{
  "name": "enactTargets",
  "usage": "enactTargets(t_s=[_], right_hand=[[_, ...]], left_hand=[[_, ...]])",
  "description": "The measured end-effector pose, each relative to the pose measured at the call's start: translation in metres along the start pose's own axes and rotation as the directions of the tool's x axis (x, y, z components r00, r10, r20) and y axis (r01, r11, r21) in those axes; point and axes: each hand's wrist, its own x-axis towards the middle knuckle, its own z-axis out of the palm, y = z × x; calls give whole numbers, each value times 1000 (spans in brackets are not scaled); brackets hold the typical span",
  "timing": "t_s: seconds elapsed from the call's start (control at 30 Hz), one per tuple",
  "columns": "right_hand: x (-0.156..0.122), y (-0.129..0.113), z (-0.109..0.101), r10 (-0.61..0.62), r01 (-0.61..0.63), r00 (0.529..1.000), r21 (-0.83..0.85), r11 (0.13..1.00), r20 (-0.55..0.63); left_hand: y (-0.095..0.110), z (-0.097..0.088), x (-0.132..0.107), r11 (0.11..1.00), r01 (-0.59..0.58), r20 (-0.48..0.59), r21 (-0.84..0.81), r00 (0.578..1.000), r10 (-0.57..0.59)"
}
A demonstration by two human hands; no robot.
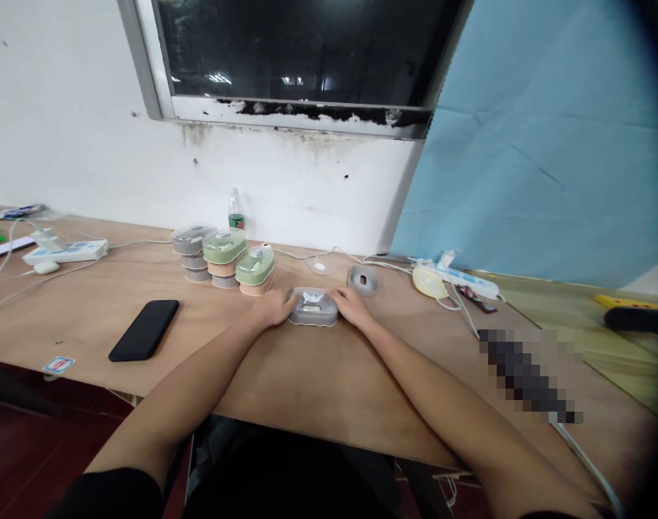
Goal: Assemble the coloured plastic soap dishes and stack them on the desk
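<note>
A grey oval box (313,308) with a clear lid lies on the wooden table (307,375), straight ahead of me. My left hand (273,308) grips its left end with curled fingers. Against its right end rests my right hand (350,303), fingers bent onto the lid. Just behind the right hand sits a loose grey oval part (363,280) with a hole in it, and a small clear round piece (319,267) lies near it.
Stacks of grey (191,252) and green-lidded oval boxes (224,256) stand behind my left hand. A black phone (144,329) lies to the left. Power strips (66,252) (461,280), cables, a bottle (235,210) by the wall, a yellowish piece (429,282).
</note>
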Motion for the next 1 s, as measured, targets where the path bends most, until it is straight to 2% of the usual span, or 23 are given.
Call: enactTargets(t_s=[0.13, 0.2, 0.33, 0.43, 0.53, 0.67, 0.73, 0.83, 0.9, 1.0], right_hand=[[0, 1, 0, -3, 3, 1000, 2, 1000, -5], [0, 2, 0, -1, 1, 1000, 3, 1000, -2], [2, 4, 0, -13, 14, 1000, 20, 1000, -10], [3, 6, 0, -14, 16, 999, 52, 999, -36], [4, 10, -1, -2, 11, 997, 120, 993, -78], [5, 14, -2, 56, -41, 995, 175, 984, -82], [5, 14, -1, 30, -21, 998, 146, 989, -55], [3, 13, 2, -31, 31, 999, 65, 997, 5], [1, 13, 3, -58, 58, 997, 9, 998, 44], [0, 13, 4, -89, 93, 994, -69, 993, 65]], left_hand=[[0, -2, -1, 1000, -20, -23, -5, 1000, 20], [-1, -4, -2, 997, -78, -31, -15, 997, 77], [-3, -5, -3, 977, -204, 99, -54, 973, 209], [-3, -4, -3, 971, -217, 110, -102, 967, 228], [-1, -4, -3, 967, -225, 33, -118, 973, 230], [5, -14, -3, 972, -233, -226, -17, 948, 223], [5, -23, -4, 990, -139, -387, 22, 912, 136], [0, -39, -5, 997, 72, -599, 29, 800, -41], [-6, -47, -6, 983, 183, -684, 19, 719, -121], [-16, -52, -5, 961, 276, -733, -8, 652, -193]])
